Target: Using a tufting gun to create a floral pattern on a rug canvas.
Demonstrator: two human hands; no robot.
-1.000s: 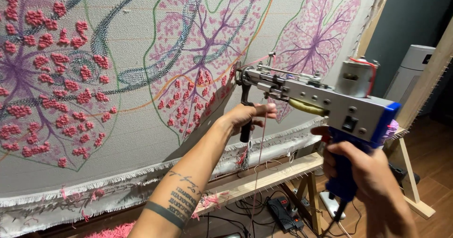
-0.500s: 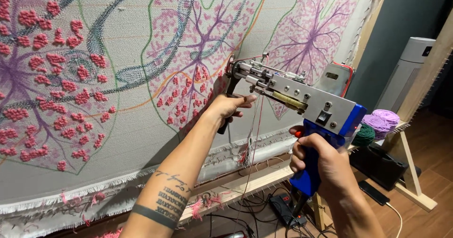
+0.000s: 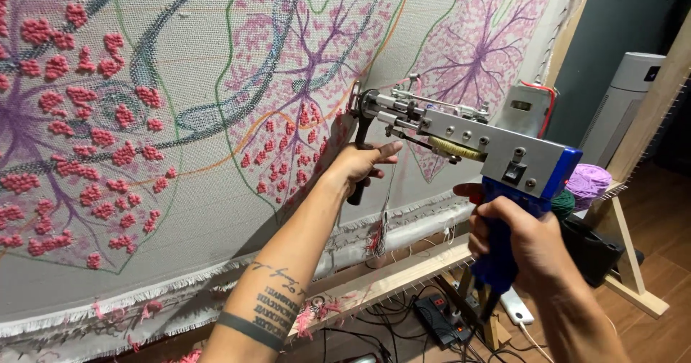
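Head view looks down along two bare arms at a tufting gun (image 3: 468, 143) held up against a stretched cloth (image 3: 194, 190) on a wooden frame (image 3: 403, 273). Left hand (image 3: 358, 163) is clenched around the black front grip (image 3: 360, 158) of the gun, right at the cloth, with the forearm, tattooed near the elbow, reaching up from the bottom edge of the picture. Right hand (image 3: 518, 240) is wrapped around the blue rear handle (image 3: 504, 255), well back from the cloth and lower than the left. Between them the grey metal body of the gun slopes up toward the cloth, its tip touching the fabric just beside a pink and purple leaf shape (image 3: 302, 96). A thin yarn strand (image 3: 385, 204) hangs down below the front of the gun.

On the cloth, pink tufted dots (image 3: 79, 125) fill a large leaf toward the left edge, and another leaf in pale purple (image 3: 479, 53) lies near the right edge. Green outlines run around the leaves. Along the bottom edge of the cloth the fabric is frayed over the frame's rail. Near the right end of the frame sits a purple yarn ball (image 3: 589, 183). On the wooden floor below lie a power strip (image 3: 443, 316) and tangled cables.
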